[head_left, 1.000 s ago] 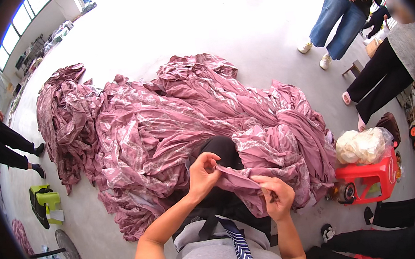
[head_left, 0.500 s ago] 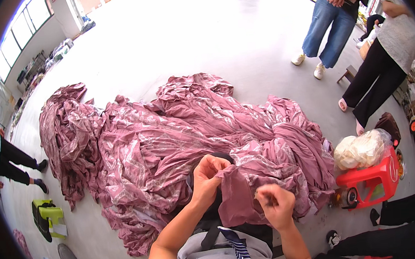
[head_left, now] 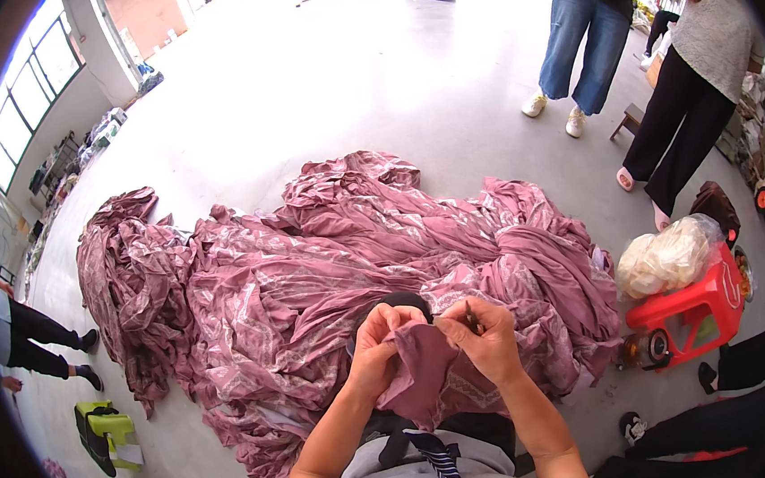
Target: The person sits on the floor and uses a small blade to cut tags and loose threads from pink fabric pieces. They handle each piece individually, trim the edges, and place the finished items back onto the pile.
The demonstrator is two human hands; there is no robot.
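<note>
A corner of the large mauve patterned cloth (head_left: pixel 425 375) is raised in front of my body, its plain side showing. My left hand (head_left: pixel 375 352) is closed and pinches the raised edge. My right hand (head_left: pixel 485 339) is closed too, with thumb and forefinger at the same edge just to the right. A small dark, slim thing (head_left: pixel 473 318) shows between the right fingers; its kind is too small to make out. The rest of the cloth lies heaped in folds on the floor, spreading wide to the left and right.
On the right stands a red plastic stool (head_left: pixel 698 308) with a clear bag of pale material (head_left: pixel 669 257) on it. A green stool (head_left: pixel 115 435) with a dark item over it is at the left. Several people stand around, two of them at the far right (head_left: pixel 591 34).
My right hand has come left and up to the cloth's edge beside my left hand. The raised corner has folded and narrowed between them. The whole view has shifted slightly.
</note>
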